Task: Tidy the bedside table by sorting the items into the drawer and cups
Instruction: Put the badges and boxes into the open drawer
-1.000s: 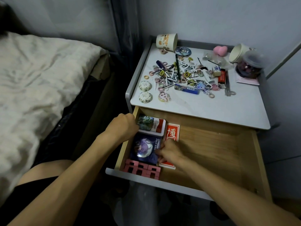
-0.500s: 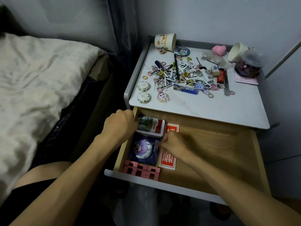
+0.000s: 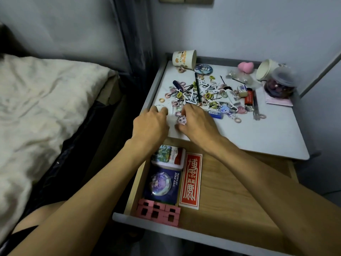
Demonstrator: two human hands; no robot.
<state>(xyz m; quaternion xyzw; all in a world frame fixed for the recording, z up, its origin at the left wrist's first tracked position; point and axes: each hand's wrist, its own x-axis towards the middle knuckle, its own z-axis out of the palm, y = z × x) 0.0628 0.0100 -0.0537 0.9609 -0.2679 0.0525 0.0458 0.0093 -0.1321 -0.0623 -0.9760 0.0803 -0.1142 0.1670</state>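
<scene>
The white bedside table carries a heap of small hair ties, pins and charms. A patterned paper cup stands at its back left and a white cup at the back right. Below it the wooden drawer is open. My left hand lies curled over a round white badge at the table's front left. My right hand pinches a small pink character charm between thumb and fingers.
At the drawer's left side lie a card box, a blue badge pack, a red card and pink blocks. A lidded jar stands at the table's back right. The bed runs along the left.
Both hands have left the drawer and moved up onto the table's front left. The right hand has taken hold of the pink charm and the left has closed over the round badge.
</scene>
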